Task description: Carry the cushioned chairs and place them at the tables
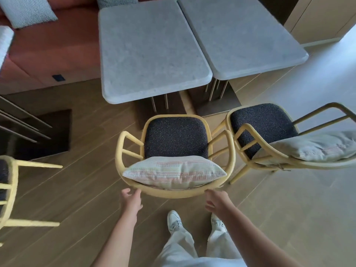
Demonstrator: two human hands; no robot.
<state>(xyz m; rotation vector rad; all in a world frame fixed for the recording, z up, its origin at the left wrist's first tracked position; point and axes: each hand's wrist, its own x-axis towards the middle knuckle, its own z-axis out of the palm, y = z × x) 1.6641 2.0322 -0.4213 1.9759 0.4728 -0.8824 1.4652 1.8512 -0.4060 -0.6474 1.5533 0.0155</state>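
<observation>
A yellow-framed chair [176, 140] with a dark speckled seat and a pale patterned cushion [174, 172] stands on the floor in front of the left grey table [152, 49]. My left hand [131, 199] is just behind the chair's curved back rail, fingers relaxed, its fingertips at the rail. On the other side, my right hand [215, 202] hovers behind the rail with loosely spread fingers, holding nothing. A second matching chair [269, 132] with a grey cushion stands to the right, by the right grey table [240, 35].
A third yellow chair [9, 189] shows partly at the left edge. A red bench sofa [48, 51] with checked pillows runs behind the tables. Dark table legs [23, 120] stand at the left. My feet [174, 220] are on the wooden floor right behind the chair.
</observation>
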